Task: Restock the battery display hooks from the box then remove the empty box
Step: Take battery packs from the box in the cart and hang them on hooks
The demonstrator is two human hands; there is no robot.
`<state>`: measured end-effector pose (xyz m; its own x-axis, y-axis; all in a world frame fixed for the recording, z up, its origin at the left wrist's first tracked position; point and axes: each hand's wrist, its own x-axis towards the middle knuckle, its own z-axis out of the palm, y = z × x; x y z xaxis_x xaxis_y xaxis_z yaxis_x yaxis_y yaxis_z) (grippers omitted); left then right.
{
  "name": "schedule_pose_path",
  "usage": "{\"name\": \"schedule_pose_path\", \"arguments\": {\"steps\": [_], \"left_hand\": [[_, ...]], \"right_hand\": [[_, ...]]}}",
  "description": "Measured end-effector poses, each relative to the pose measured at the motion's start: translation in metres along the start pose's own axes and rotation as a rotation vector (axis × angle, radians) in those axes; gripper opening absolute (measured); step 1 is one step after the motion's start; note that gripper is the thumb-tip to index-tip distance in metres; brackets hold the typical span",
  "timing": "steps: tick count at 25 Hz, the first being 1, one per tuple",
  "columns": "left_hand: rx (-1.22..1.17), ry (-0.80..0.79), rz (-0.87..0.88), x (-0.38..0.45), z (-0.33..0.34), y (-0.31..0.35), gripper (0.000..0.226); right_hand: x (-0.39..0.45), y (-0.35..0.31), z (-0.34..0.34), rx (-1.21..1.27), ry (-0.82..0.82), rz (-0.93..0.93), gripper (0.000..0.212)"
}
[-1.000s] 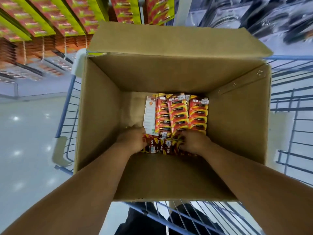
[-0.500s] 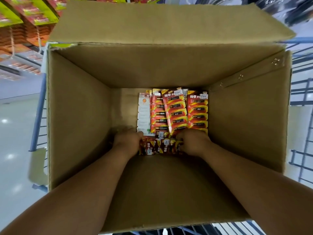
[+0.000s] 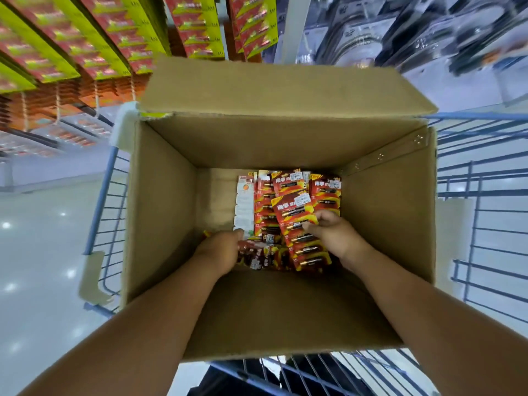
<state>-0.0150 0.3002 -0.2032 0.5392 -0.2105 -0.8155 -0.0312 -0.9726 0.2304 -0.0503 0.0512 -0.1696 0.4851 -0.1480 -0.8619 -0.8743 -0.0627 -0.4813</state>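
A deep open cardboard box (image 3: 165, 212) sits in a blue wire cart. Red and yellow battery packs (image 3: 325, 192) lie in rows on its bottom, on the right half. Both my arms reach down into it. My right hand (image 3: 331, 232) grips a stack of red battery cards (image 3: 297, 221) and holds it tilted above the rows. My left hand (image 3: 220, 250) grips darker red packs (image 3: 260, 255) at the near edge of the pile. White-backed cards (image 3: 244, 207) lie to the left of the red rows.
The blue wire cart (image 3: 483, 224) surrounds the box. Display hooks full of red and yellow battery cards (image 3: 114, 32) hang at the upper left. Dark packaged goods (image 3: 428, 30) hang at the upper right. Shiny floor (image 3: 37, 224) lies to the left.
My right hand has closed round a stack of battery cards and raised it off the rows. My left hand has shifted slightly left on the dark packs. The view has pulled back from the box.
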Motion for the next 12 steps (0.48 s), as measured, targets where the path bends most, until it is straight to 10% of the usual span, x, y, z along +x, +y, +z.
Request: {"name": "schedule_pose_path", "arguments": {"steps": [12], "left_hand": [[-1.185,0.52,0.157,-0.201,-0.151,0.051,0.011]], "right_hand": [[-0.209,-0.107,-0.011,0.396,0.086,-0.334,0.025]]}}
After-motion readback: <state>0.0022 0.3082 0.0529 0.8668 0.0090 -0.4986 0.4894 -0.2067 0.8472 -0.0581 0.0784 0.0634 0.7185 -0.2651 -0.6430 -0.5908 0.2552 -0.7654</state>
